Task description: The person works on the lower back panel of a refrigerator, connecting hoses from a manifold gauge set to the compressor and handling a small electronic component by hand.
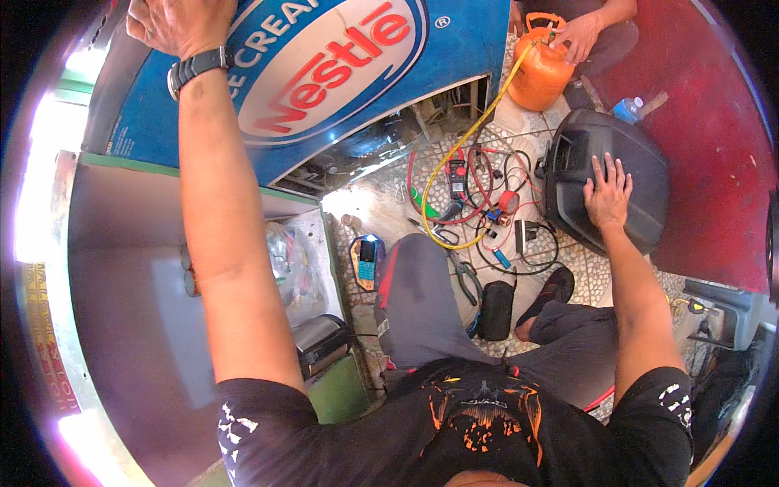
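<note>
My left hand (182, 24), a dark watch on its wrist, is at the top edge of the view, against the upper part of a blue freezer (454, 61) with a large printed oval. Its fingers are partly cut off and I cannot see their grip. My right hand (608, 195) lies flat with spread fingers on a black plastic case (560, 195) shaped like a speaker. Beyond the case, another person's hand (583, 34) touches the valve of an orange gas cylinder (540, 77). A yellow hose (438, 178) runs from this cylinder across the floor.
Before the freezer's open lower compartment (389, 134) lie a clamp meter (458, 177), a red gauge (509, 201), tangled hoses and pliers (466, 282). Near my legs are a keypad phone (367, 261) and a black pouch (496, 310). A dark red panel (714, 162) stands right, a shelf unit (130, 276) left.
</note>
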Available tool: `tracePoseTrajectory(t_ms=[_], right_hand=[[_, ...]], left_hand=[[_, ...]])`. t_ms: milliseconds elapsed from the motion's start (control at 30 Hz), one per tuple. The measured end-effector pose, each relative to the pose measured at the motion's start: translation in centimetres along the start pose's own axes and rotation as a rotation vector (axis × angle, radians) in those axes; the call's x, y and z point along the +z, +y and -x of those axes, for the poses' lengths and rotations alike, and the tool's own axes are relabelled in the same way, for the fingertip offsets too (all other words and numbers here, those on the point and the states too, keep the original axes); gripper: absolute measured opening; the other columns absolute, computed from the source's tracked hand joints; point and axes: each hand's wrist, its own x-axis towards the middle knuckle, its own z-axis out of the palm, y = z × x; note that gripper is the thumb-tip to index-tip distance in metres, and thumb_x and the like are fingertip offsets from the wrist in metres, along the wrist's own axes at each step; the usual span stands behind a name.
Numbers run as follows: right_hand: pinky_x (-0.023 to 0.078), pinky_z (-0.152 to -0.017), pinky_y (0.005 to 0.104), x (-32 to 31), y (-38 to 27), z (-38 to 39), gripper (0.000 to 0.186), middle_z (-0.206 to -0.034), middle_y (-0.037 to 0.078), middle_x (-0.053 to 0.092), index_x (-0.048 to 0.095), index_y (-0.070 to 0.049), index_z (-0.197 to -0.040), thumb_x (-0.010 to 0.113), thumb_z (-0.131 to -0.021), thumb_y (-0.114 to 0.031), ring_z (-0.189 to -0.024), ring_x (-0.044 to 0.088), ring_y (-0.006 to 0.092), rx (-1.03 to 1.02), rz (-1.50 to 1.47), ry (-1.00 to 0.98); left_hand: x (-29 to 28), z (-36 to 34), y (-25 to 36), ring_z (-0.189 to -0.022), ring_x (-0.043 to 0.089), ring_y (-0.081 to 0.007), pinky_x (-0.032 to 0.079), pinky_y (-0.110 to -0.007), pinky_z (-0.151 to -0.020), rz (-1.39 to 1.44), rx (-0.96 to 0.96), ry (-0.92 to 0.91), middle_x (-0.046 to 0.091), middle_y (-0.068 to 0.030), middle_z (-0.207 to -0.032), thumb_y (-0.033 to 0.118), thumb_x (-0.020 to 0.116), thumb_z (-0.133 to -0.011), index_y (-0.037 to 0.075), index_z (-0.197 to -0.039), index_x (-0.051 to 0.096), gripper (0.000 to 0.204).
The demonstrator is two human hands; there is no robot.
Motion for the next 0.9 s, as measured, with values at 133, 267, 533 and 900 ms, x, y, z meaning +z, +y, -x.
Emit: tracePoseTrajectory(t_ms=[133,267,533,900], right_hand=[[0.022,-0.118,0.0548,-0.2,0.1,0.0,0.056,-0.155,0.005,0.037,0.043,-0.026,-0.148,0.054,-0.093,-0.032,-0.144,0.031,0.0291,0.005,-0.014,-0.002],[0.022,-0.118,0.0545,-0.2,0.1,0.2,0.056,-0.155,0.004,0.037,0.043,-0.027,-0.148,0.054,-0.094,-0.032,-0.145,0.031,0.0278,0.011,-0.028,0.009],[0.022,-0.118,0.0548,0.2,0.3,0.2,0.056,-0.155,0.003,0.037,0.043,-0.027,-0.148,0.054,-0.093,-0.033,-0.145,0.032,0.0275,0.026,-0.008,-0.009],[0.023,-0.118,0.0539,-0.1,0.0,0.3,0.055,-0.155,0.003,0.038,0.044,-0.027,-0.147,0.054,-0.093,-0.032,-0.144,0.032,0.0274,0.025,-0.013,0.007]], left_hand=[[0.4,0.1,-0.4,-0.122,0.051,-0.0325,0.034,-0.046,-0.106,0.041,0.002,0.0,0.06,-0.014,-0.126,0.03,0.049,-0.098,0.007,-0.125,0.061,0.037],[0.1,0.1,-0.9,-0.124,0.05,-0.0332,0.034,-0.046,-0.108,0.068,0.02,-0.026,0.059,-0.0152,-0.129,0.031,0.049,-0.099,0.007,-0.127,0.06,0.039],[-0.8,-1.0,-0.4,-0.105,0.054,-0.0376,0.039,-0.051,-0.092,0.124,-0.007,-0.152,0.057,-0.0205,-0.111,0.029,0.042,-0.103,0.0,-0.116,0.055,0.035],[0.5,-1.9,-1.8,-0.083,0.056,-0.0392,0.04,-0.052,-0.076,0.112,0.05,-0.061,0.055,-0.0194,-0.086,0.023,0.038,-0.105,-0.003,-0.097,0.055,0.032]])
